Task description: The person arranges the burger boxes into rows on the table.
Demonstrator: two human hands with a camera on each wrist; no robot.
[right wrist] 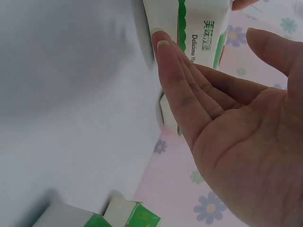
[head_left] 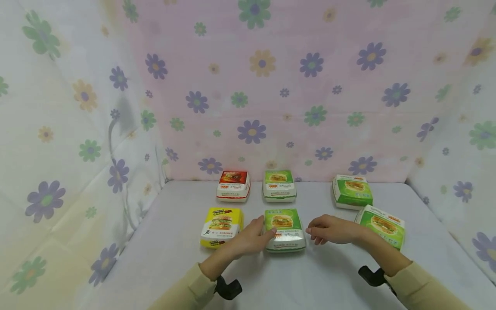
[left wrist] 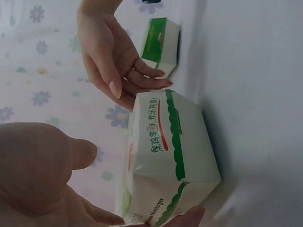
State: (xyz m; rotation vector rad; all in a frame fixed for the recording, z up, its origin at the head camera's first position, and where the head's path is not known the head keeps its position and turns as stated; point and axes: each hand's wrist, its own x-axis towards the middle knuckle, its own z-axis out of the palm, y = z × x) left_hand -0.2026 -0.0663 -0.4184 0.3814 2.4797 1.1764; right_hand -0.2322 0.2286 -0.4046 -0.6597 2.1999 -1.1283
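Flowered cloth (head_left: 217, 64): hung to the left, behind and to the right of the white tabletop (head_left: 166, 241)
Yellow box (head_left: 220, 227): set at the near left, its lower right corner hidden by the person's left forearm
Red-topped box (head_left: 233, 186): placed farther back, behind the yellow one, burger picture turned up
Left hand (head_left: 252, 239): held open at the left side of the central green box (head_left: 287, 234), fingers extended along that side, thumb seen raised apart from it in the left wrist view
Rear green box (head_left: 279, 186): lined up behind the central one, with a gap left between them
Central green box: rested flat on the tabletop between the two hands, lid closed, not gripped by either
Right hand (head_left: 325, 229): held open just beside the right side of the central box, fingers loosely extended; whether the box is touched by the fingertips cannot be told
Far right green box (head_left: 352, 192): stood near the back, turned at an angle
Near right green box (head_left: 381, 226): stood just in front of it, partly covered by the right forearm
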